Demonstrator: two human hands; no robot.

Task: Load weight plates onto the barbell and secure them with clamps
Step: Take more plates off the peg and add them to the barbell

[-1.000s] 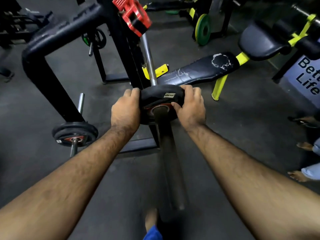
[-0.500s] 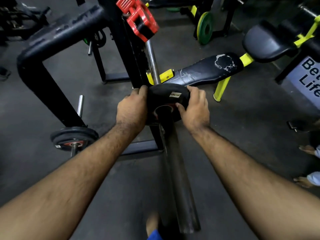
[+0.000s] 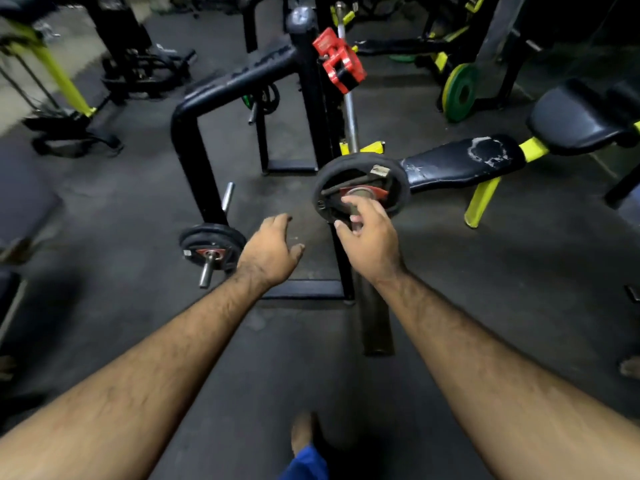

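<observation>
A black weight plate [image 3: 394, 183] with a red hub sits on the barbell's thick sleeve [image 3: 374, 320], which points toward me. The thin bar [image 3: 350, 123] runs away behind it to a red clamp [image 3: 337, 65] near the rack upright. My right hand [image 3: 369, 242] hovers in front of the plate's lower face with loosely curled fingers and holds nothing. My left hand [image 3: 272, 252] hangs relaxed to the left of the sleeve, apart from the plate.
A second bar with black plates [image 3: 209, 245] sticks out at the lower left of the black rack frame [image 3: 194, 133]. A worn black bench [image 3: 464, 162] with yellow legs lies to the right. A green plate [image 3: 460, 91] stands behind. My foot [image 3: 303, 433] is below.
Both hands have let go of the black plate and drawn back toward me. The plate stays on the sleeve, farther along it. The view has tilted up and widened.
</observation>
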